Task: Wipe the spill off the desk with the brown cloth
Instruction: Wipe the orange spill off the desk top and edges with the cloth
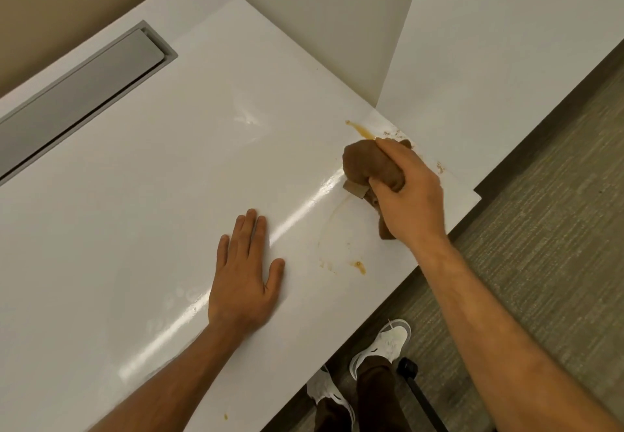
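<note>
My right hand (410,192) grips the bunched brown cloth (366,163) and presses it on the white desk (169,178) near the desk's right corner. An orange-brown streak of spill (363,130) lies just beyond the cloth, with specks (391,134) by the far edge. A faint curved smear (329,229) and a small orange drop (360,266) remain nearer to me. My left hand (244,269) rests flat on the desk, fingers spread, left of the smear and holding nothing.
A grey cable tray lid (77,94) is set into the desk at the far left. A white divider panel (324,26) stands behind the desk's far edge. Carpet (540,246) lies to the right; my white shoes (385,344) show below the desk edge.
</note>
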Motion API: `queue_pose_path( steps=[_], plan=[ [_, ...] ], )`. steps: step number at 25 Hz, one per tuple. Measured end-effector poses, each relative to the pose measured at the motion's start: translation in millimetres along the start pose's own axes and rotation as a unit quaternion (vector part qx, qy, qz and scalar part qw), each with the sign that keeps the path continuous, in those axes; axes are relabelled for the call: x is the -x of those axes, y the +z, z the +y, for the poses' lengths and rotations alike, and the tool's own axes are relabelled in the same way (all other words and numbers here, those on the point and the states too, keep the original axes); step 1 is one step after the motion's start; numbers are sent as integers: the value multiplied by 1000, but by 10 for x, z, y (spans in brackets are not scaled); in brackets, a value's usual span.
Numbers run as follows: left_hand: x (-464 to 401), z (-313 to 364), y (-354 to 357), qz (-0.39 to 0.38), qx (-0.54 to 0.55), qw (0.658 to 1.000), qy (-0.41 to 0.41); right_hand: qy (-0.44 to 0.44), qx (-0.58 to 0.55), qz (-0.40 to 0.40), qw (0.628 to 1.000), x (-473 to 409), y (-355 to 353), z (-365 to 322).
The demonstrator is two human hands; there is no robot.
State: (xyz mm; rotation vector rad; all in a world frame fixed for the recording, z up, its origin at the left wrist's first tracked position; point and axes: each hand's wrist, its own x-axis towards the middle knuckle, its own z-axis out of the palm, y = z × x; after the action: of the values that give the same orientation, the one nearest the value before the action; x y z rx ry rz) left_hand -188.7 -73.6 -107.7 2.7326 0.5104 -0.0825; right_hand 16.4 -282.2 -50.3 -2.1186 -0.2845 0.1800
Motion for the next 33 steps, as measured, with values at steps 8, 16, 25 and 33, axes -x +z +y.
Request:
queue_pose_path(
  steps=[8,16,25,33],
  plan=[
    [-3,25,-27,1,11,1000,-1,-134,229,-87,960,34,534,188],
    [4,47,-48,-4,16,1000,-4,-312,178,-189,914,768,426,296],
    [6,46,-41,-5,7,1000,-3,-32,-91,-240,966,668,-313,65],
    [14,43,-45,-2,5,1000,-2,-220,178,-31,959,-31,-59,-299]
  ],
)
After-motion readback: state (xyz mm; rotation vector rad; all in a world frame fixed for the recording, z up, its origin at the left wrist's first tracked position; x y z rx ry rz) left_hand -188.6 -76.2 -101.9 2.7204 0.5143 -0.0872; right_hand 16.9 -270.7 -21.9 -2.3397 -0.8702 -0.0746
